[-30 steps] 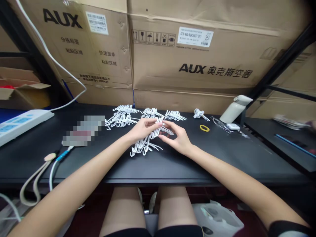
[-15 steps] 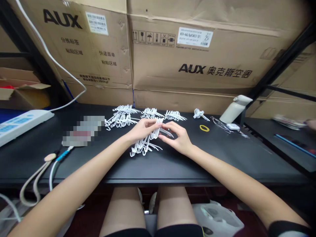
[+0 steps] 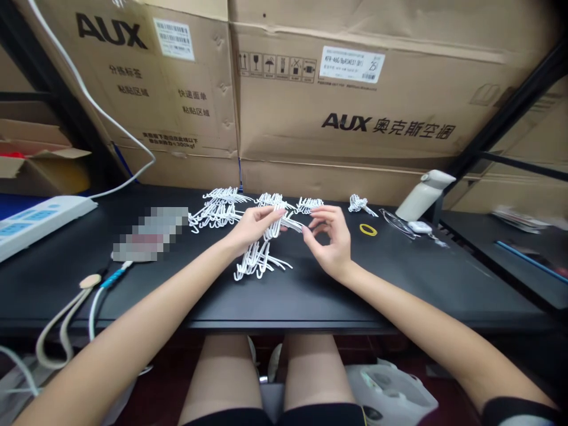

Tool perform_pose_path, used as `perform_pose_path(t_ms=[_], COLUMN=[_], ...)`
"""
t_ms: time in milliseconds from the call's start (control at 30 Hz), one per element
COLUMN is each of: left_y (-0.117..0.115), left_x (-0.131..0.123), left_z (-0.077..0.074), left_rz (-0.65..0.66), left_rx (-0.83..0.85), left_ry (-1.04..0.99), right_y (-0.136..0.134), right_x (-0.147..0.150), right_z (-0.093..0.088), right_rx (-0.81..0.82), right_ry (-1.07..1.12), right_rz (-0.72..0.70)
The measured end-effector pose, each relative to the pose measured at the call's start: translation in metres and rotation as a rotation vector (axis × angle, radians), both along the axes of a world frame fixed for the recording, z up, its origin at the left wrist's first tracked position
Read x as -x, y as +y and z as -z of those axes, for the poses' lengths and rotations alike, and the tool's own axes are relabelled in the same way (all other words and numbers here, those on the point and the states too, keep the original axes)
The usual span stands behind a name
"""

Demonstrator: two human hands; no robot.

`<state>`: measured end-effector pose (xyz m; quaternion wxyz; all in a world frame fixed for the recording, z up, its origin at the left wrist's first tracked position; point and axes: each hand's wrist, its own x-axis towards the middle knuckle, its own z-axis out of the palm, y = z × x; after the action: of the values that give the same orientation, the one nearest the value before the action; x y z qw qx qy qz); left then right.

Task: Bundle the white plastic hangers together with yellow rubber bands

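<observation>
My left hand is closed on a bundle of small white hangers, which hangs from it onto the black table. My right hand is beside the bundle's top end, its fingers curled and lifted slightly off the hangers. Its fingertips are close to the hanger ends near the left hand, and I cannot make out anything between them. More bunches of white hangers lie in a row behind my hands. A yellow rubber band lies to the right.
Large cardboard boxes wall off the table's back. A white power strip and a cable lie at the left. A white bottle and clear glasses are at the right. A strap hangs over the front edge.
My right hand has lifted up and back from the bundle, and its fingers have curled. The left hand has shifted slightly with the hangers.
</observation>
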<state>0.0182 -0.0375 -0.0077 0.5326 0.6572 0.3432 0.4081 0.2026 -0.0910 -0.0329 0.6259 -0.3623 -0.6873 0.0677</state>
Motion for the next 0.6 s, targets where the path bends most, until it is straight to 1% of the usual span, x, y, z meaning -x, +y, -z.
perform_pose_path(t_ms=[67, 133, 300, 367, 467, 600], left_y=[0.002, 0.004, 0.003, 0.001, -0.003, -0.004], left_x=[0.0, -0.001, -0.002, -0.002, -0.003, -0.002], left_z=[0.001, 0.002, 0.001, -0.001, -0.005, -0.007], left_rz=[-0.037, -0.055, -0.088, -0.106, -0.138, -0.139], left_rx=[0.016, 0.036, 0.053, 0.048, 0.031, 0.02], left_ry=[-0.026, -0.06, -0.074, -0.052, -0.021, -0.023], right_y=[-0.001, 0.0, 0.005, 0.008, 0.009, 0.01], right_x=[-0.001, -0.002, -0.001, 0.0, 0.001, -0.003], right_z=[0.002, 0.003, 0.008, 0.01, 0.01, 0.004], right_rx=[-0.036, -0.025, 0.147, 0.22, 0.296, 0.393], right_ry=[0.026, -0.039, -0.456, -0.58, -0.656, -0.672], right_rz=[0.03, -0.002, -0.272, -0.327, -0.342, -0.331])
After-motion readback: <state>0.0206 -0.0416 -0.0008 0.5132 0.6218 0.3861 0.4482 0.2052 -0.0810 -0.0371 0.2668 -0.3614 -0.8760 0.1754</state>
